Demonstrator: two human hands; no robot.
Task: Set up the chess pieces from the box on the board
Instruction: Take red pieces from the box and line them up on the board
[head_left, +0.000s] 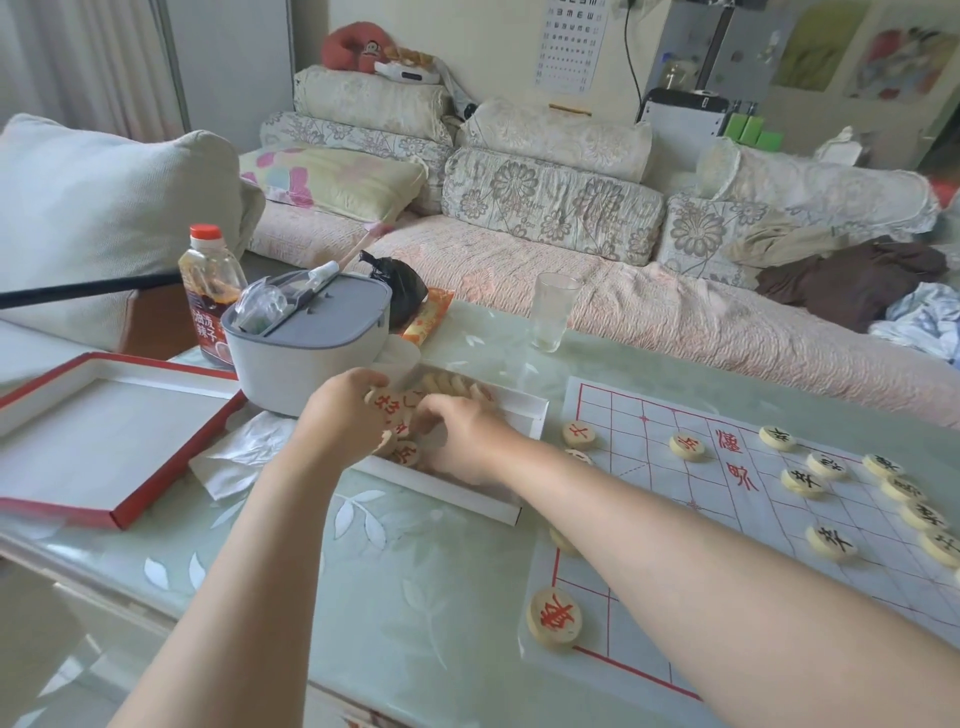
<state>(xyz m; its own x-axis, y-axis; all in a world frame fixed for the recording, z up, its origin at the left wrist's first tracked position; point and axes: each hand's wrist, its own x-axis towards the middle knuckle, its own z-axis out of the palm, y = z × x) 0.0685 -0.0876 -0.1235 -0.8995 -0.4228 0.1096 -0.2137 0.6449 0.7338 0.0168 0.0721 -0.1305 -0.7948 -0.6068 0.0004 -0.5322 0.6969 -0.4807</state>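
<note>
Both your hands are inside the box (535, 410), left of the board (727, 499). Your left hand (343, 410) has its fingers curled around red-marked pieces (389, 405); your right hand (462, 441) is nearer the board, and I cannot tell its grip. The carry goes to the right.

Both forearms are bare, with no sleeves showing. The left hand (337, 415) wears nothing. The right hand (462, 441) is likewise bare of rings.

A pale green glass-topped table with a leaf pattern (415, 571) bears a white paper chess board with red grid lines (727, 499), a shallow white box of wooden pieces (530, 415), a red-edged box lid (104, 441), a grey lidded container (311, 332), a clear drinking glass (553, 312) and a red-capped sauce bottle (208, 280).
</note>
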